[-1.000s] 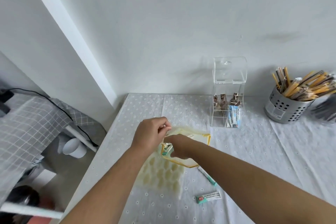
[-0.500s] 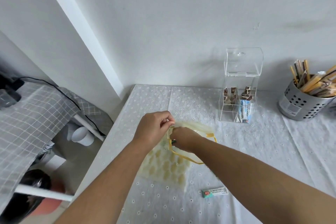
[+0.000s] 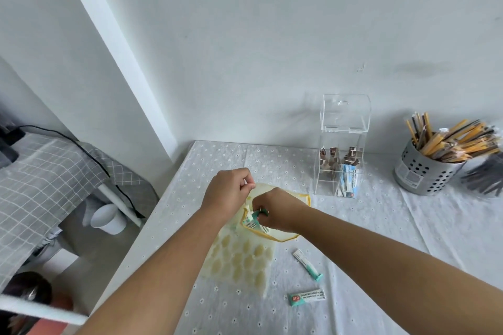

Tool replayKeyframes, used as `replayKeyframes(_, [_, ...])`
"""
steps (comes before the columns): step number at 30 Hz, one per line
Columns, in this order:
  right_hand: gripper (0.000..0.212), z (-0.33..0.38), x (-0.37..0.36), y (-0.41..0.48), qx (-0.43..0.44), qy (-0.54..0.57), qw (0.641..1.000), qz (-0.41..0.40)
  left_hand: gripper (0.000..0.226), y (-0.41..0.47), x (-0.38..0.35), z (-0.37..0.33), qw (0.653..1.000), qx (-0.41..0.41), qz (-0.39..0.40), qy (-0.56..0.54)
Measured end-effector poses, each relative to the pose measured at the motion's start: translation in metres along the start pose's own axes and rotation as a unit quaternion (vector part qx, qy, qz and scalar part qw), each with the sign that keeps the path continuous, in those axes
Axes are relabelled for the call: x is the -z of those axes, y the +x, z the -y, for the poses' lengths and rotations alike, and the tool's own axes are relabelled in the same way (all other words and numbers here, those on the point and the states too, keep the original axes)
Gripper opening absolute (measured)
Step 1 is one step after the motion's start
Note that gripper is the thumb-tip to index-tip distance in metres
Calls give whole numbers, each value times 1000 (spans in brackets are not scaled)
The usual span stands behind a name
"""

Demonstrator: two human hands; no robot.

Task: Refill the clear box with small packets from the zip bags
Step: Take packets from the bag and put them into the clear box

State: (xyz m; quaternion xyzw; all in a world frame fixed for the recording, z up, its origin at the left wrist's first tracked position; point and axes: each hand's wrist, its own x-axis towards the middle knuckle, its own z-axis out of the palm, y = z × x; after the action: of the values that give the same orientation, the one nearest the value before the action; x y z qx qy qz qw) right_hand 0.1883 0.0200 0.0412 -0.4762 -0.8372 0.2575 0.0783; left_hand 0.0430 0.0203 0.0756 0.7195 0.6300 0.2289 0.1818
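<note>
A yellow-rimmed zip bag [image 3: 242, 255] with a pale pattern lies on the table in front of me. My left hand [image 3: 227, 193] pinches the bag's top edge and holds its mouth apart. My right hand [image 3: 275, 212] is at the mouth, closed on several green-and-white packets [image 3: 251, 221] that stick out of it. Two more packets [image 3: 307, 265] lie loose on the cloth to the right of the bag. The clear box [image 3: 341, 158] stands at the back, lid up, with brown and blue packets in its compartments.
A perforated metal cup [image 3: 419, 171] full of yellow and brown sticks stands at the back right. The table [image 3: 381, 239] has a white dotted cloth; its left edge drops to the floor, where a white cup [image 3: 107, 219] and a grey checked cloth [image 3: 40, 179] sit.
My right hand has come up out of the bag's mouth with packets pinched in it. The left hand keeps its hold on the rim. The view has tilted down slightly.
</note>
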Motion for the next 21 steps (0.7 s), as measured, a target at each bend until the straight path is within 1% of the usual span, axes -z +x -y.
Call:
replayKeyframes(9, [16, 5, 27, -28, -5, 43, 999, -28, 7, 5, -5, -13, 999, 22, 8, 27])
replayKeyframes(14, [15, 3, 20, -35, -19, 114, 993, -28, 7, 4, -6, -14, 999, 14, 9, 34])
replayKeyframes(21, [13, 4, 14, -36, -60, 169, 981, -70, 7, 2, -6, -13, 999, 7, 8, 43])
